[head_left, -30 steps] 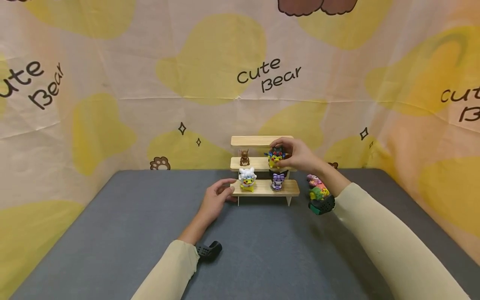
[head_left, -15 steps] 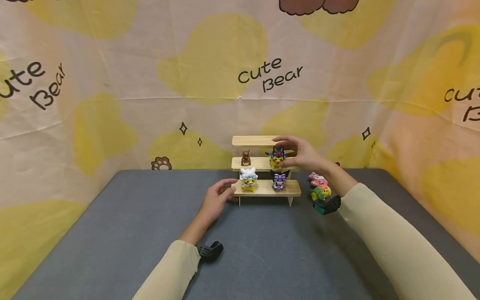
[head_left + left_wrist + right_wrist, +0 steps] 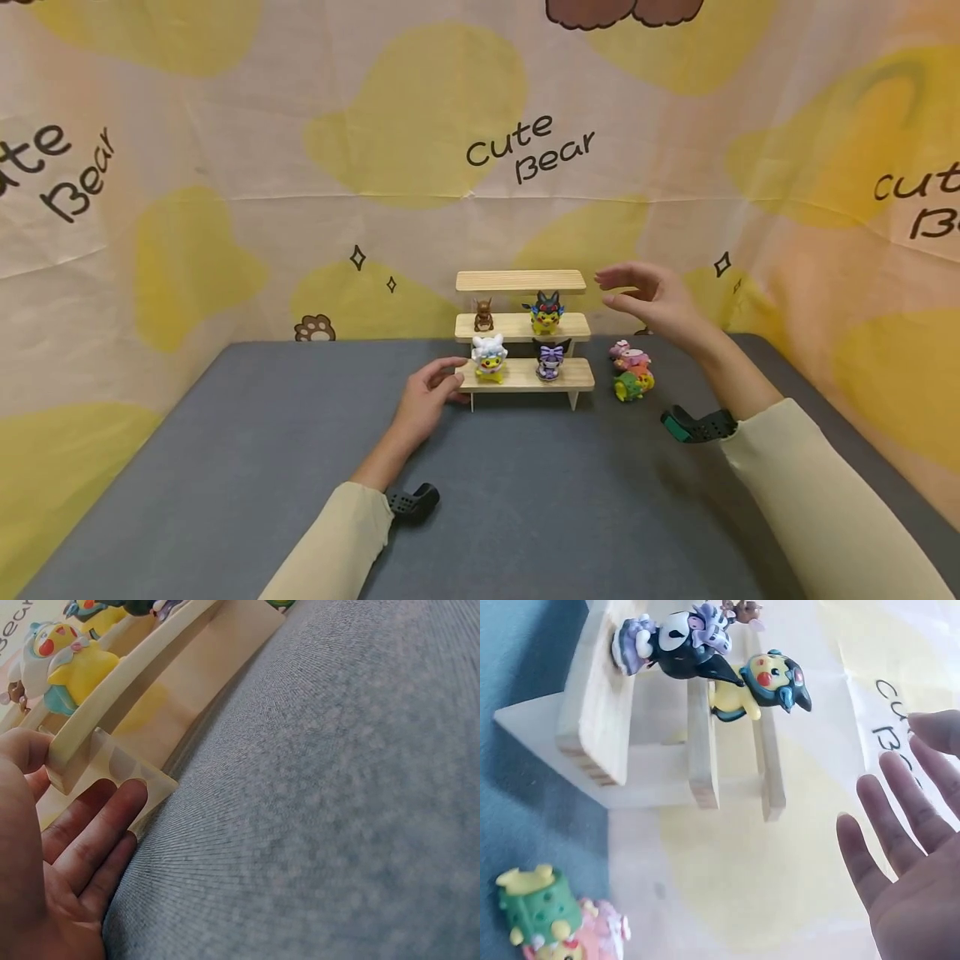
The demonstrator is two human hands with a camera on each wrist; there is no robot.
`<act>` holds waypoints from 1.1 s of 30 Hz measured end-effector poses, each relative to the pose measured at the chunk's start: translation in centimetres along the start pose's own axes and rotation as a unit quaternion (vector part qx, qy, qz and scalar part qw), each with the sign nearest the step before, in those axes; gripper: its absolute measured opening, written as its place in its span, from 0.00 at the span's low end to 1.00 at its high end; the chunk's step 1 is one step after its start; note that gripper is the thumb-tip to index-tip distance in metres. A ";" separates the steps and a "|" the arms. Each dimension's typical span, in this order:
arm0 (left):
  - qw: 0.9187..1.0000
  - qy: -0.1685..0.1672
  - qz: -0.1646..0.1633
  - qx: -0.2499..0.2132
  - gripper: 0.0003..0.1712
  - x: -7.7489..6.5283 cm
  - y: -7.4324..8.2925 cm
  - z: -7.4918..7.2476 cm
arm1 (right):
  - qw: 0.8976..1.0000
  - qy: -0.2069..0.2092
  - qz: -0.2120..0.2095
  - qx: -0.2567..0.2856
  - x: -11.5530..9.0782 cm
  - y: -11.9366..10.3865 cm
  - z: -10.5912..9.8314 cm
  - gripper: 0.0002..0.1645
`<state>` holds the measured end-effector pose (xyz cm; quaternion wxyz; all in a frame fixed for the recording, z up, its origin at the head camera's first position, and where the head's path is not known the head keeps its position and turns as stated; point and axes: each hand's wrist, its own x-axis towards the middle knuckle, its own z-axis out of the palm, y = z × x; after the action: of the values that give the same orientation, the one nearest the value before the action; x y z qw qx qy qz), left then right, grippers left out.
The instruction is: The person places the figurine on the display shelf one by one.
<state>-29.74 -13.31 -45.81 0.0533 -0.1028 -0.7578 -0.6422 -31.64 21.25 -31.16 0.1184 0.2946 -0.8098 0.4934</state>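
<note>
A three-tier wooden display stand (image 3: 525,377) stands on the grey table. My left hand (image 3: 426,398) holds the left end of its lowest board, the fingers reaching under beside the leg (image 3: 139,776). My right hand (image 3: 651,302) hovers right of the top board, fingers spread, nothing in it. On the middle board are a small brown figurine (image 3: 483,316) at left and a yellow figurine with a dark hood (image 3: 547,314) at right. The lowest board bears a yellow figurine in a white hood (image 3: 490,360) and a black-and-purple figurine with a bow (image 3: 550,362).
Right of the stand, pink and green figurines (image 3: 632,372) lie together on the table (image 3: 510,500). A patterned cloth backdrop (image 3: 420,125) hangs behind and at both sides. The top board (image 3: 520,281) of the stand rises close to it.
My right hand has let go of the dark-hooded yellow figurine, which stays on the middle board, and has moved away to the right. The left hand keeps its place on the stand.
</note>
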 end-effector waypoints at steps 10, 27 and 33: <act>1.000 -0.003 0.005 0.002 0.18 -0.1 0.0 0.0 | 0.997 0.028 0.009 -0.070 -4.6 0.2 -1.1 0.15; 1.000 0.006 0.005 0.005 0.18 -0.2 0.0 -0.2 | 0.996 0.076 0.004 -0.043 -8.9 3.4 -0.7 0.16; 1.000 0.002 0.005 0.007 0.17 -0.2 -0.1 -0.1 | 0.996 0.087 0.034 -0.011 -9.3 5.2 -0.3 0.16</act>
<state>-29.59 -13.44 -45.91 0.0590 -0.1048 -0.7613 -0.6371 -27.38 26.66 -39.28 0.1753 0.2213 -0.8114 0.5118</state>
